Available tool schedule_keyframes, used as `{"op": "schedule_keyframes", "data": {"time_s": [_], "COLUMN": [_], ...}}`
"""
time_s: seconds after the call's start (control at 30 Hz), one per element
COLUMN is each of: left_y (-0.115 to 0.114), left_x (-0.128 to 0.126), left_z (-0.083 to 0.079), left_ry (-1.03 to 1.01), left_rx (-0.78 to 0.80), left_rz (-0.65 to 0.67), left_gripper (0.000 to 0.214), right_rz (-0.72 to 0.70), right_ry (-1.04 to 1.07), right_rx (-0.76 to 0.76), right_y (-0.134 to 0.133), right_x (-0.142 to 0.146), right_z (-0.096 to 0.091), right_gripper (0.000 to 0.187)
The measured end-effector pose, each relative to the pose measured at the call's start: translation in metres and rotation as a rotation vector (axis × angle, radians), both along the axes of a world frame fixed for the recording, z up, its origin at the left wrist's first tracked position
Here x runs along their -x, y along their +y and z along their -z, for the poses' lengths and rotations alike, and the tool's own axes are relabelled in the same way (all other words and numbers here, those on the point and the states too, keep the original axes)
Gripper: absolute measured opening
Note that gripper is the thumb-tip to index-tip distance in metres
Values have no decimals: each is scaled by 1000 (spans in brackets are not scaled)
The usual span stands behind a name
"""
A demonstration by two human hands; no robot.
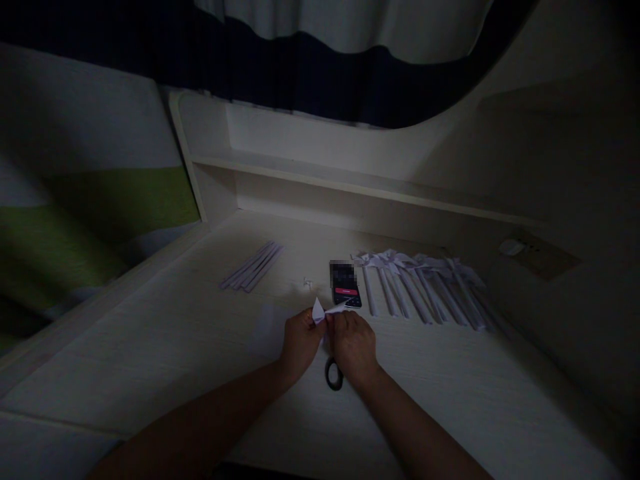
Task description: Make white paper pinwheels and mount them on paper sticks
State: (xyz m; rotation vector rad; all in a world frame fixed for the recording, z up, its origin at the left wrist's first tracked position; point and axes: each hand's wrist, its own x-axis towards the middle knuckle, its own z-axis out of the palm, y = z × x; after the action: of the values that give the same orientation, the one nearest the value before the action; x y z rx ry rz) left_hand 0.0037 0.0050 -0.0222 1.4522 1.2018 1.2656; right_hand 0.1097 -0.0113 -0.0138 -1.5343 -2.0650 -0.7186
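Note:
My left hand [302,341] and my right hand [354,343] meet low in the middle of the view, fingers pinched around a small piece of folded white paper [319,311]. Two pointed flaps of it stick up, one above the left fingertips and one slanting right over the right knuckles. The rest of the paper is hidden by my fingers. Just below the hands, a black oval ring [333,375] lies on the desk, its upper part covered by my right hand. A phone [345,283] with a lit screen lies just beyond the right hand.
Several rolled paper sticks [423,293] with folded paper at their far ends lie in a row at right. Several thin paper strips or sticks [253,267] lie at left. A small white scrap [308,283] rests beyond the hands. A shelf [350,180] and a curtain stand behind.

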Motion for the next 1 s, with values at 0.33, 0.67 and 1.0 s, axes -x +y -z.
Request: {"op": "schedule_keyframes", "data": {"time_s": [0.33, 0.67, 1.0], "left_y": [-3, 5, 8], "left_x": [0, 1, 3], "left_z": [-5, -1, 2], "left_ry": [-63, -136, -83], "left_rx": [45, 113, 116], "left_rz": [-1, 22, -8], "left_gripper": [14, 8, 12], "right_rz": [-13, 18, -180], "right_ry": [-26, -3, -35], "right_rx": [-24, 43, 6], "right_y": [-2, -3, -5], "right_x": [2, -2, -12], "right_z": [-4, -8, -7], "right_gripper": [27, 25, 17]}}
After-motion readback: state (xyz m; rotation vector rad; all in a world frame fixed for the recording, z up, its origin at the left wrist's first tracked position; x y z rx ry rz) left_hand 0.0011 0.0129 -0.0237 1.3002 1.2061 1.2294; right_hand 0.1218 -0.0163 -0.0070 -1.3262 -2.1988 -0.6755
